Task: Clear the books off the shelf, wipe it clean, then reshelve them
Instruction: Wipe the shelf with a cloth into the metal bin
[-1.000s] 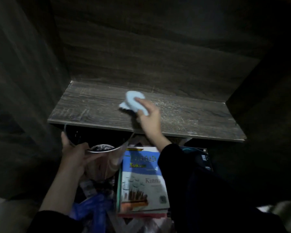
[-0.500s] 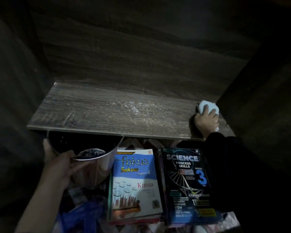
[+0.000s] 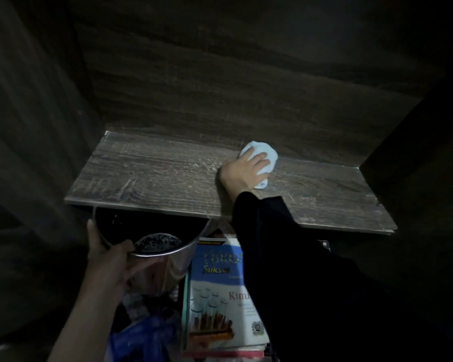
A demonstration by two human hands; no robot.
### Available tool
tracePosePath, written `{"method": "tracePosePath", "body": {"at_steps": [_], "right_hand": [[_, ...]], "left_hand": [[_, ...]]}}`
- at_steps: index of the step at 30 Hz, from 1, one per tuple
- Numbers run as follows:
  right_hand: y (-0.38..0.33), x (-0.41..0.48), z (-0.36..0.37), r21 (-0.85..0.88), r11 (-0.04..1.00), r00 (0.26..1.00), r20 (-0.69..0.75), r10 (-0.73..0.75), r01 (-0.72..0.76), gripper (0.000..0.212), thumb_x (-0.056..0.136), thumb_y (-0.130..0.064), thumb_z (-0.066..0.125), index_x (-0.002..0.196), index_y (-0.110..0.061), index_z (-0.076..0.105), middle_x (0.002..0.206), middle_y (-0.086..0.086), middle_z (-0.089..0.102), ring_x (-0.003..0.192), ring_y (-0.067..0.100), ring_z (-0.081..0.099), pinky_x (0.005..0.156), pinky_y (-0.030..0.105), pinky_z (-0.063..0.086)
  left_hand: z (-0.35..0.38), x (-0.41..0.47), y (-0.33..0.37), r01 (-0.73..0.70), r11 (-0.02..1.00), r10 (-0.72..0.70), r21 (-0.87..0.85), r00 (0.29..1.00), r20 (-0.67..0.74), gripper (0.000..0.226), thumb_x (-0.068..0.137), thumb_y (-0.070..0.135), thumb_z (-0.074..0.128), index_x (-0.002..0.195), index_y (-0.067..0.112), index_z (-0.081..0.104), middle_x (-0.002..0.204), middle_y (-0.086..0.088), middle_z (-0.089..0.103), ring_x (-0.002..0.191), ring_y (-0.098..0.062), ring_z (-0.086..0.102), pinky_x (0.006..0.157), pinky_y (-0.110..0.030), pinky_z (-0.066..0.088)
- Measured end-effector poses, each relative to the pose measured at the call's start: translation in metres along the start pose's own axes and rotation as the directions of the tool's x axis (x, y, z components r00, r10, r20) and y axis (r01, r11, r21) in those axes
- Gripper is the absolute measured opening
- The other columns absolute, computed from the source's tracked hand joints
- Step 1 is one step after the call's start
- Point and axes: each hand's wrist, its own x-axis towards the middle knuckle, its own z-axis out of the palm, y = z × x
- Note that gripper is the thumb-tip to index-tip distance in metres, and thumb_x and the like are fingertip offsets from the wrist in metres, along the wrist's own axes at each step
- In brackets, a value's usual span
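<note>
The dark wooden shelf (image 3: 152, 176) holds no books and shows pale dusty streaks near its middle. My right hand (image 3: 242, 171) grips a balled light-blue cloth (image 3: 266, 152) and presses it on the shelf, right of centre near the back wall. My left hand (image 3: 110, 259) holds a shiny metal bowl (image 3: 165, 265) by its rim just under the shelf's front edge; dark liquid with foam sits inside. A blue-and-white book (image 3: 217, 296) lies on a stack below the shelf, partly hidden by my black right sleeve.
Dark wooden side walls close in the shelf on the left (image 3: 37, 126) and right (image 3: 416, 152), with a back panel (image 3: 220, 87) behind. A blue plastic bag (image 3: 141, 338) lies below the bowl. The scene is dim.
My right hand has slid the cloth from the shelf's far right end back toward the centre. The bowl stays in my left hand under the front edge. The science book is now hidden.
</note>
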Motion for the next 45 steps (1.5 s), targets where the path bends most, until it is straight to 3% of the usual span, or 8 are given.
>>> {"method": "tracePosePath", "body": {"at_steps": [7,13,26,29,31,34,37,45], "right_hand": [[-0.079,-0.047,0.029,-0.021,0.985,0.983,0.065,-0.171,0.173,0.064,0.1,-0.031,0.031,0.152,-0.007,0.005,0.157,0.026,-0.004,0.144,0.041,-0.001,0.113,0.055,0.01],[-0.142,-0.081,0.049,0.005,0.948,0.936,0.161,-0.314,0.317,0.067,0.098,-0.03,0.034,0.152,-0.006,0.001,0.157,0.025,-0.006,0.143,0.042,-0.003,0.113,0.056,0.006],[-0.188,-0.051,0.035,0.231,0.721,0.643,0.335,-0.689,0.653,0.058,0.087,-0.023,0.055,0.142,-0.026,0.037,0.132,0.017,0.043,0.125,0.038,0.041,0.104,0.038,0.031],[-0.185,-0.041,0.006,0.3,0.683,0.532,0.45,-0.717,0.666,0.051,0.084,-0.007,0.047,0.13,-0.029,0.052,0.099,0.007,0.055,0.071,0.012,0.066,0.06,0.021,0.051],[-0.184,-0.033,-0.006,0.352,0.666,0.513,0.439,-0.738,0.657,0.051,0.082,0.001,0.043,0.124,-0.025,0.058,0.078,-0.001,0.054,0.036,-0.002,0.051,0.034,0.013,0.035],[-0.186,-0.034,0.0,0.41,0.64,0.569,0.296,-0.767,0.65,0.052,0.083,-0.003,0.048,0.129,-0.025,0.056,0.102,0.008,0.057,0.066,-0.01,0.061,0.055,0.014,0.047],[-0.187,-0.044,0.018,0.203,0.614,0.545,0.309,-0.78,0.763,0.058,0.09,-0.008,0.048,0.144,-0.025,0.039,0.135,0.014,0.045,0.127,0.029,0.039,0.104,0.033,0.028],[-0.182,-0.048,0.021,0.228,0.612,0.481,0.44,-0.758,0.757,0.057,0.085,-0.01,0.049,0.136,-0.036,0.045,0.131,0.01,0.038,0.122,0.036,0.034,0.101,0.034,0.026]], "left_hand": [[-0.003,-0.002,0.005,0.006,1.0,-0.007,-0.028,1.0,-0.02,0.088,0.083,-0.022,0.035,0.149,0.034,0.022,0.146,-0.008,0.042,0.099,-0.041,0.056,0.046,-0.051,0.054],[-0.002,-0.013,0.015,0.059,0.997,-0.063,-0.047,0.995,-0.073,0.087,0.088,-0.017,0.039,0.148,0.041,0.019,0.14,-0.012,0.049,0.092,-0.026,0.049,0.034,-0.022,0.045],[-0.022,-0.012,0.024,0.096,0.993,-0.1,-0.072,0.994,-0.046,0.09,0.089,-0.016,0.041,0.145,0.05,0.018,0.146,-0.003,0.041,0.112,-0.043,0.055,0.047,-0.045,0.057],[-0.025,-0.01,0.021,0.09,0.994,-0.093,-0.054,0.994,-0.051,0.093,0.087,-0.017,0.043,0.143,0.053,0.019,0.144,-0.003,0.042,0.112,-0.043,0.056,0.051,-0.047,0.057],[-0.025,-0.009,0.021,0.097,0.994,-0.099,-0.053,0.993,-0.056,0.095,0.086,-0.017,0.043,0.143,0.055,0.019,0.146,-0.002,0.04,0.113,-0.044,0.055,0.052,-0.047,0.057],[-0.025,-0.008,0.021,0.101,0.993,-0.104,-0.058,0.993,-0.063,0.095,0.086,-0.017,0.043,0.143,0.055,0.019,0.146,-0.003,0.039,0.115,-0.045,0.053,0.051,-0.044,0.057],[-0.024,-0.009,0.022,0.099,0.993,-0.103,-0.072,0.993,-0.059,0.093,0.088,-0.016,0.044,0.143,0.055,0.019,0.145,-0.002,0.041,0.114,-0.043,0.054,0.049,-0.043,0.056],[-0.023,-0.009,0.023,0.103,0.992,-0.108,-0.067,0.992,-0.071,0.094,0.087,-0.015,0.046,0.143,0.055,0.018,0.143,-0.001,0.043,0.11,-0.043,0.057,0.051,-0.046,0.057]]}}
